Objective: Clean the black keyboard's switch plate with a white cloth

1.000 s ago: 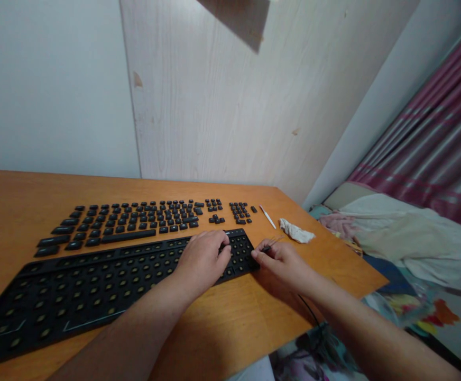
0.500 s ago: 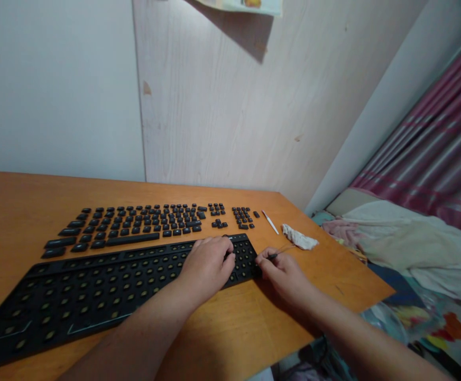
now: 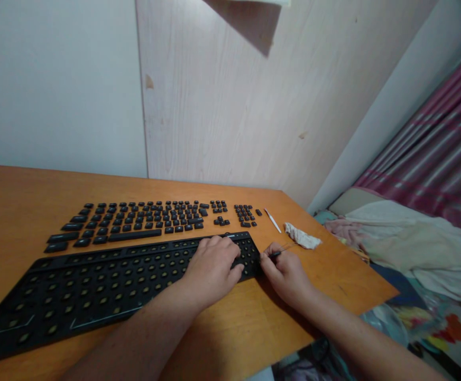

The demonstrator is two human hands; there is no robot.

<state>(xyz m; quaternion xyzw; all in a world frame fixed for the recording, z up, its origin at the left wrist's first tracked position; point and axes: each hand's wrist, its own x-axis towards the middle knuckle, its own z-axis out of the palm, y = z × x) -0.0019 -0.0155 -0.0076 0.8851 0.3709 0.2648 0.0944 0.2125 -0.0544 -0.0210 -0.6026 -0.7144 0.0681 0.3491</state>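
A black keyboard (image 3: 95,286) without its keycaps lies across the near part of the table, rows of round key sockets exposed. My left hand (image 3: 217,267) rests palm down over its right part, fingers extended and thumb apart. Just off the keyboard's right edge, my right hand (image 3: 284,272) is closed in a pinch around a thin tool with a dark grip (image 3: 275,254). Fine wire-like strands stick out of it towards the right. Its tip, by the keyboard's edge, is too small to make out. Behind the keyboard, removed keycaps (image 3: 178,228) lie laid out in keyboard order, with the long space bar (image 3: 134,235) in front.
A white pen-like stick (image 3: 272,220) and a crumpled white cloth or tissue (image 3: 302,236) lie right of the keycaps on the wooden table (image 3: 230,333). A wall (image 3: 222,106) stands behind. Beyond the table's right edge are bedding (image 3: 413,248) and a striped curtain (image 3: 432,143).
The view has shifted slightly. My left hand's thumb has moved a little to the right over the keyboard. My right hand keeps its pinch on the tool near the keyboard's right edge.
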